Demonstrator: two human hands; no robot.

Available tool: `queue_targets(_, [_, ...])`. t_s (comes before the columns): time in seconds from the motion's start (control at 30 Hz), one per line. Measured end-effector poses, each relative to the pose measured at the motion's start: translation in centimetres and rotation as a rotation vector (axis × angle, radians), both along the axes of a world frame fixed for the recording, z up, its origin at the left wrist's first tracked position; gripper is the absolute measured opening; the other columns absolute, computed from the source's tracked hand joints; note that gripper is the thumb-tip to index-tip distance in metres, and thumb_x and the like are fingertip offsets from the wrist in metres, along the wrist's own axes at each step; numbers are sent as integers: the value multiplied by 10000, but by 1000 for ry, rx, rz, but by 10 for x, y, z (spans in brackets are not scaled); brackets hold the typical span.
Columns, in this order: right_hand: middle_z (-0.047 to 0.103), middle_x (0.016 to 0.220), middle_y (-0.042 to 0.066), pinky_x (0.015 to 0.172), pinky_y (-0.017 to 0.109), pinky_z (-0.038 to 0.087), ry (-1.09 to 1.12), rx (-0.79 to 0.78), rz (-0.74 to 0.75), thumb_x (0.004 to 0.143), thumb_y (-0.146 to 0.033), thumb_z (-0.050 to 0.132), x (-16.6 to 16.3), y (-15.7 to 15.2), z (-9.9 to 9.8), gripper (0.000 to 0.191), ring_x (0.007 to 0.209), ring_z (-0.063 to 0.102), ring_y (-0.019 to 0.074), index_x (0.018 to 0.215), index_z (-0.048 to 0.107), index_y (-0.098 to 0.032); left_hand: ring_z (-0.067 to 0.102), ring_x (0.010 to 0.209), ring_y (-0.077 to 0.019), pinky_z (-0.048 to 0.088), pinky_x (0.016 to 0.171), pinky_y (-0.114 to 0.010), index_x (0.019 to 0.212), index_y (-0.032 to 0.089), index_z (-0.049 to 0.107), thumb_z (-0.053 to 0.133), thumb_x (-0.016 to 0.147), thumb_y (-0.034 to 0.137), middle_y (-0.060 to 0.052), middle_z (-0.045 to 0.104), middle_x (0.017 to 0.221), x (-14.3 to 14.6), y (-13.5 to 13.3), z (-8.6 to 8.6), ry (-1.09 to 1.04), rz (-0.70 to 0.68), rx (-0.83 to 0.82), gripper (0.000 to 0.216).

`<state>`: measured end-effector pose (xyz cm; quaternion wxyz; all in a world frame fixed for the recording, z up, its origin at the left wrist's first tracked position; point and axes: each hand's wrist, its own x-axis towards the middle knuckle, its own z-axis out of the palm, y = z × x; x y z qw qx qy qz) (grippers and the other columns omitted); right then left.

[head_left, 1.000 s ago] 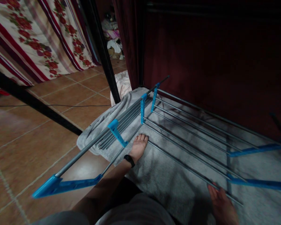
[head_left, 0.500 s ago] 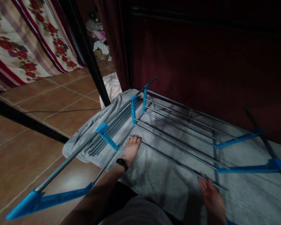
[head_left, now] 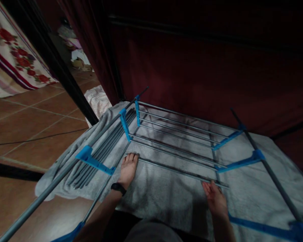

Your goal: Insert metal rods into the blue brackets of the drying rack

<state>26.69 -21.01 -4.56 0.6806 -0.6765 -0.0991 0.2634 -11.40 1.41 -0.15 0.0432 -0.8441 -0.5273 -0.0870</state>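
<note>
A grey towel (head_left: 166,191) lies spread over a drying rack (head_left: 176,148) made of grey metal rods with blue plastic joints. My left hand (head_left: 128,168), with a black band at the wrist, rests flat on the towel, its fingertips at the left end of the nearest rod. My right hand (head_left: 215,199) lies flat on the towel too, fingers stretched out and touching the right part of that same rod (head_left: 176,170). Neither hand holds anything.
A dark red curtain or wall (head_left: 204,74) stands right behind the rack. The rack's folded left wing (head_left: 93,158) juts over the brown tiled floor (head_left: 30,117). A black post (head_left: 58,67), a striped cloth (head_left: 97,99) on the floor and a flowered sheet (head_left: 12,57) are at the left.
The view has swung to the right, so more of the rack's right side shows. My right hand has slid a little along the near rod; the left hand stays flat on the towel.
</note>
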Motion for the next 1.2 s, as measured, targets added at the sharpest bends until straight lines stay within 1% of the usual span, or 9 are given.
queue_targets(0.13, [687, 690, -21, 1051, 601, 546, 172, 95, -75, 657, -497, 817, -6, 7, 4, 336, 842, 727, 245, 662, 556, -286, 583, 1225, -296, 460, 1032, -427, 1304, 173, 660, 371, 1000, 109, -144, 673, 1278, -3, 2, -1, -3, -12, -2, 425])
queue_targets(0.2, [706, 704, -25, 1032, 573, 560, 219, 141, -101, 635, -471, 850, -10, 10, 10, 358, 839, 733, 239, 662, 550, -279, 584, 1222, -301, 458, 1019, -423, 1300, 160, 664, 360, 1000, 113, -150, 679, 1250, -4, 4, -2, 2, -9, 7, 430])
queue_targets(0.4, [776, 871, 12, 874, 394, 631, 299, 264, -137, 579, -378, 935, -15, 19, 39, 373, 872, 752, 204, 731, 623, -241, 590, 1180, -310, 452, 1018, -439, 1281, 113, 668, 316, 991, 130, -165, 686, 1233, -8, 10, 1, 24, -24, 10, 456])
queue_targets(0.53, [767, 853, -12, 820, 326, 644, 304, 328, -158, 576, -383, 954, -15, 24, 57, 386, 807, 750, 169, 765, 653, -233, 599, 1148, -308, 458, 1021, -445, 1255, 149, 678, 355, 971, 165, -150, 694, 1222, -9, 12, 5, -11, -24, 1, 431])
queue_targets(0.6, [764, 848, -20, 799, 312, 648, 302, 348, -172, 586, -394, 954, -13, 27, 63, 390, 766, 742, 155, 786, 661, -235, 607, 1124, -299, 461, 1017, -432, 1242, 165, 675, 368, 956, 171, -137, 695, 1210, -10, 12, 7, -11, -23, -4, 419])
queue_targets(0.73, [761, 846, -28, 760, 287, 648, 284, 377, -196, 592, -398, 958, -8, 32, 74, 398, 728, 728, 136, 798, 659, -236, 615, 1093, -309, 476, 984, -427, 1221, 135, 657, 323, 974, 229, -155, 684, 1188, -13, 12, 10, -28, -12, 6, 426])
queue_targets(0.9, [764, 837, -30, 744, 263, 639, 268, 442, -242, 557, -353, 972, -3, 35, 88, 410, 778, 737, 140, 776, 644, -240, 601, 1087, -352, 490, 982, -478, 1251, 77, 631, 237, 1005, 335, -197, 660, 1166, -19, 15, 10, -149, 9, 15, 531])
queue_targets(1.07, [759, 815, -28, 759, 259, 641, 257, 475, -226, 606, -348, 963, -2, 33, 98, 383, 762, 744, 140, 769, 637, -229, 588, 1165, -354, 479, 1048, -482, 1192, 139, 637, 280, 977, 407, -188, 634, 1212, -22, 21, 9, -309, 58, 3, 495])
queue_targets(1.2, [745, 789, -48, 749, 258, 642, 260, 480, -241, 615, -337, 964, -1, 31, 100, 386, 725, 734, 130, 769, 624, -238, 573, 1208, -370, 478, 1058, -534, 1110, 208, 633, 344, 936, 436, -165, 634, 1227, -21, 24, 15, -428, 116, 6, 407])
